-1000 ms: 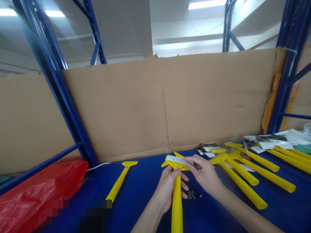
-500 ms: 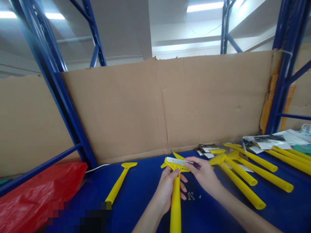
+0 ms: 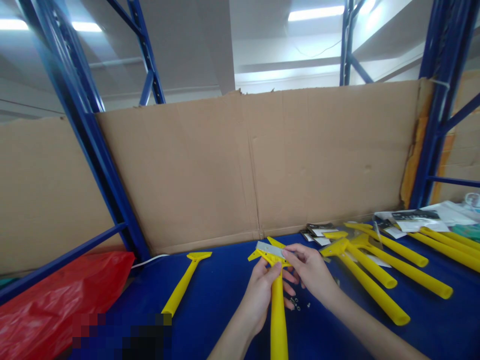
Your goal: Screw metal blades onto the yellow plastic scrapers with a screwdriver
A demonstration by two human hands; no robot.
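A cardboard panel point(image 3: 195, 175) stands along the back edge of the blue table point(image 3: 213, 272), and red plastic point(image 3: 90, 285) is heaped at its left edge. Toward the right edge lie several yellow scrapers point(image 3: 375, 288); a lone yellow scraper point(image 3: 183, 285) rests left of the middle, head toward the back edge. Between these is the held scraper point(image 3: 278, 315), its handle pointing to the near edge. The left hand point(image 3: 258, 295) is closed round its neck, while the right hand point(image 3: 313, 270) pinches a metal plate point(image 3: 268, 248). To my eye, the plate could slip or sit crooked if that pinch loosened or the left grip let the handle roll; whether it is sharp, I can't tell from here. The scraper's head sits just beyond the left thumb, with the plate across it, right end under the right fingertips, left end free. Tiny metal fittings point(image 3: 298, 308) lie just beside the left fingers.
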